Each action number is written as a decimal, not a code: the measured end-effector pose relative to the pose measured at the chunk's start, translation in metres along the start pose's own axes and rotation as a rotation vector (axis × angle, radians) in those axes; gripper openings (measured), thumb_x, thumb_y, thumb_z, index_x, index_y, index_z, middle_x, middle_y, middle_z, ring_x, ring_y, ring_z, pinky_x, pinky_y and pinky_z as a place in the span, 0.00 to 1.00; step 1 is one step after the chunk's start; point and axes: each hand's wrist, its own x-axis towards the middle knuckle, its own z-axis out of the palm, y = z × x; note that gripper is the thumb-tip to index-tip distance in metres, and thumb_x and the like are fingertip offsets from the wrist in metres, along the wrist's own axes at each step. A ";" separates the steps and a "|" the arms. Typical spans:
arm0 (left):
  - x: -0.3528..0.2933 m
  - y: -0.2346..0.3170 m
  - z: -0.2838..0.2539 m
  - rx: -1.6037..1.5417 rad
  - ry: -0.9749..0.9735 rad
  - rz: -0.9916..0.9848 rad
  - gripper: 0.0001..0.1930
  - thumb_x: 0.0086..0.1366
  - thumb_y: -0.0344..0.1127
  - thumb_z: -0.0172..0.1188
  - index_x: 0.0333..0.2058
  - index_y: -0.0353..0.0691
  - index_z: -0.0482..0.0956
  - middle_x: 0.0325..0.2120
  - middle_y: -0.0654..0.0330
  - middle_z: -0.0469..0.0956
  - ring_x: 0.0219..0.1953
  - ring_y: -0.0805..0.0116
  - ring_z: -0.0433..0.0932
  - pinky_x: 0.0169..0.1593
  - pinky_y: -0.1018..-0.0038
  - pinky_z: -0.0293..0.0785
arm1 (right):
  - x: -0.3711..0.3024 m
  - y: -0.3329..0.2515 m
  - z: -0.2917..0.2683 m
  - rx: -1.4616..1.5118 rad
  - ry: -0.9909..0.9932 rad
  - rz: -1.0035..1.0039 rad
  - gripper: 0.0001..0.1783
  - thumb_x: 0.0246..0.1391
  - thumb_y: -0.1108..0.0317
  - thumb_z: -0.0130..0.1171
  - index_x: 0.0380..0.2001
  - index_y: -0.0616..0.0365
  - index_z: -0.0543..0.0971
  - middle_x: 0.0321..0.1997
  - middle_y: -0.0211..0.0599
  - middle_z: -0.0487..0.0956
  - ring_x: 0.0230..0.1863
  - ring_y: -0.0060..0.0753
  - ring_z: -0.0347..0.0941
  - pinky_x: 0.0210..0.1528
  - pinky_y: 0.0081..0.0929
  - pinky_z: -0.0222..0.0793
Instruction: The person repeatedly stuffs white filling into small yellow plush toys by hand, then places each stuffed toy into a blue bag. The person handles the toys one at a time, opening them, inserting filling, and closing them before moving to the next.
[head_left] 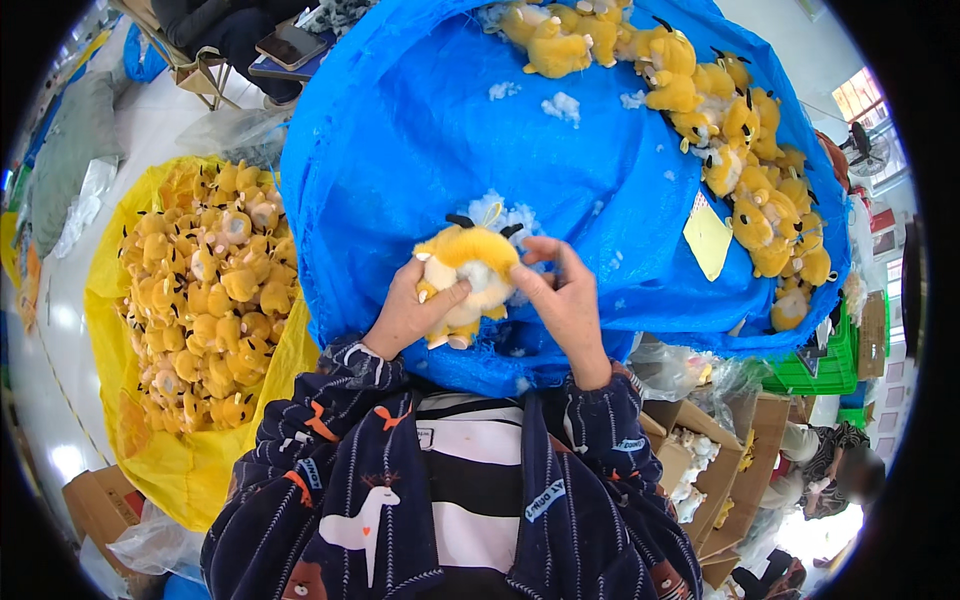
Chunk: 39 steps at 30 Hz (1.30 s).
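A small yellow plush toy (480, 245) with black ear tips, a cream belly and a thin loop on top is in front of me, over the blue sheet. White stuffing shows at an opening in its middle. My left hand (415, 308) grips its left side, the thumb lying across the belly. At its right edge is my right hand (568, 305), thumb tip against or just beside the toy. The right fingers are curved and apart from the thumb. A tuft of white stuffing (512, 217) lies on the sheet behind the toy.
The blue sheet (400, 150) has raised sides. Several more yellow plush toys (760, 220) line its far and right edges, beside a pale yellow card (706, 240). Left stands a yellow sack (110, 300) full of similar toys. Cardboard boxes (755, 450) and a green crate (815, 370) are at right.
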 end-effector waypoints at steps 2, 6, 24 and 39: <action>0.000 0.000 0.002 0.035 0.033 0.018 0.21 0.56 0.34 0.64 0.47 0.31 0.70 0.40 0.55 0.76 0.42 0.70 0.76 0.45 0.74 0.72 | -0.004 -0.010 -0.003 -0.149 0.108 -0.119 0.17 0.43 0.68 0.66 0.38 0.60 0.76 0.28 0.29 0.75 0.23 0.14 0.69 0.23 0.16 0.64; 0.001 0.004 0.006 0.247 0.044 0.128 0.22 0.56 0.34 0.63 0.48 0.32 0.69 0.39 0.54 0.76 0.42 0.69 0.76 0.44 0.74 0.72 | -0.013 -0.009 0.023 -0.467 0.059 -0.605 0.12 0.42 0.71 0.64 0.34 0.56 0.78 0.27 0.37 0.77 0.23 0.36 0.75 0.23 0.26 0.70; -0.002 -0.018 -0.001 0.127 -0.144 0.238 0.36 0.54 0.29 0.63 0.59 0.37 0.55 0.54 0.55 0.65 0.55 0.66 0.66 0.57 0.70 0.63 | -0.006 0.007 0.029 -0.333 -0.499 -0.195 0.23 0.42 0.62 0.58 0.38 0.71 0.71 0.24 0.54 0.76 0.29 0.54 0.75 0.30 0.35 0.70; -0.009 -0.037 0.000 0.051 -0.185 0.217 0.42 0.50 0.44 0.69 0.59 0.37 0.57 0.50 0.55 0.70 0.51 0.69 0.69 0.53 0.72 0.66 | 0.011 0.003 0.030 -0.252 -0.744 -0.126 0.24 0.44 0.58 0.65 0.40 0.64 0.75 0.34 0.42 0.78 0.34 0.33 0.76 0.36 0.27 0.70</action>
